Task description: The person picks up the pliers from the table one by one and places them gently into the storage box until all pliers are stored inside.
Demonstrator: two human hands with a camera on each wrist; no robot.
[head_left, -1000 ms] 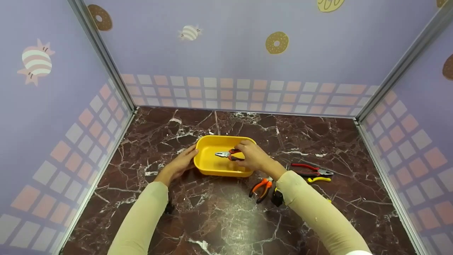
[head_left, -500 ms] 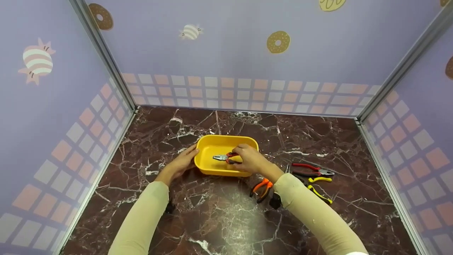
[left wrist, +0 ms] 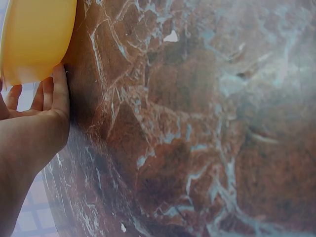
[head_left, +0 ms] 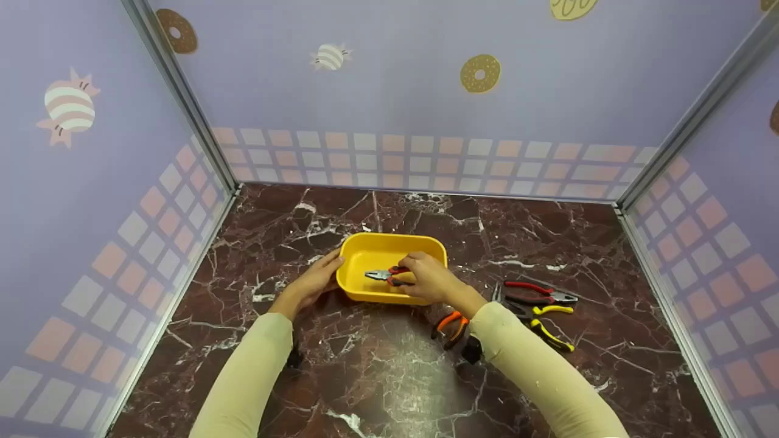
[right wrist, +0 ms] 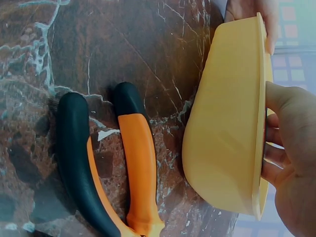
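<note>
- Lilac walls (head_left: 389, 97), printed with pastel shapes, closed in the back and both sides of the frame
- The tabletop (head_left: 401, 377), dark red and veined in white, spread over the lower half; its gleam at lower centre suggested a smooth, slippery finish
- The yellow container (head_left: 389, 298) stood at frame centre, probably light, fairly stiff plastic, best steadied at one end; the left hand (head_left: 313, 281) gripped its left end, thumb over the rim
- Right of centre lay a red-and-black pair (head_left: 551, 297), a yellow-and-black pair (head_left: 552, 336) and an orange-and-black pair (right wrist: 140, 168) of pliers
- The red-handled pliers (head_left: 389, 276) were inside the container, probably dense, rigid, hardly fragile, best held by the grips; the right hand (head_left: 431, 277) had fingers curled round those; whether the tool touched bottom, I could not tell
</note>
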